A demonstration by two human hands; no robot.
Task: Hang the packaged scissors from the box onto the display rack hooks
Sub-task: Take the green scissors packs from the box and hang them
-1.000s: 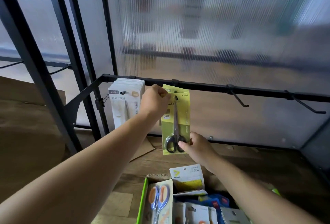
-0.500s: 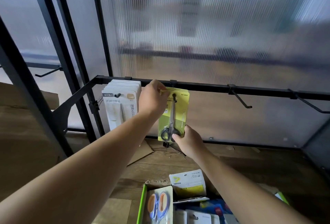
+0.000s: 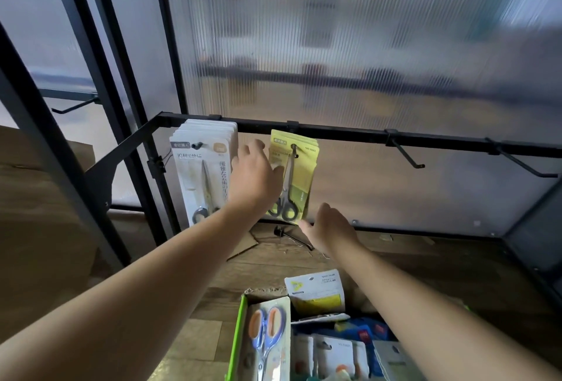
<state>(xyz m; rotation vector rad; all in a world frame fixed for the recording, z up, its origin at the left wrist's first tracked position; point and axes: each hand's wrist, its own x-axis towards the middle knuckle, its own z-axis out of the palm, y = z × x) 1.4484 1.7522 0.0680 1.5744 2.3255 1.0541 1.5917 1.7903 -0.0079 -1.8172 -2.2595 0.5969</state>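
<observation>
The yellow scissors pack [image 3: 299,167] hangs on a hook of the black rack bar [image 3: 349,132], in front of a few other yellow cards, and no hand holds it. Our left hand [image 3: 254,178] is just beside its left edge, fingers loose and slightly apart; whether they touch the card we cannot tell. Our right hand [image 3: 330,228] is under the lower right corner, fingers relaxed and gripping nothing. We think the main danger is a careless pull back. A finger that catches the card edge could swing the pack and slide it toward the hook tip. The left wrist is also very near the stack of white packs [image 3: 203,167] on the neighbour hook and could push them. More packs wait in the green-edged box [image 3: 235,338] below, among them a blue and orange pair [image 3: 267,338], and an empty hook [image 3: 406,154] is free to the right. The floor [image 3: 197,338] is of wood planks, and a small loose black metal part [image 3: 289,234] lies on it under the rack, easy to kick. Behind the rack stands a ribbed translucent panel [image 3: 349,46], and brown cardboard [image 3: 39,213] is at the left.
</observation>
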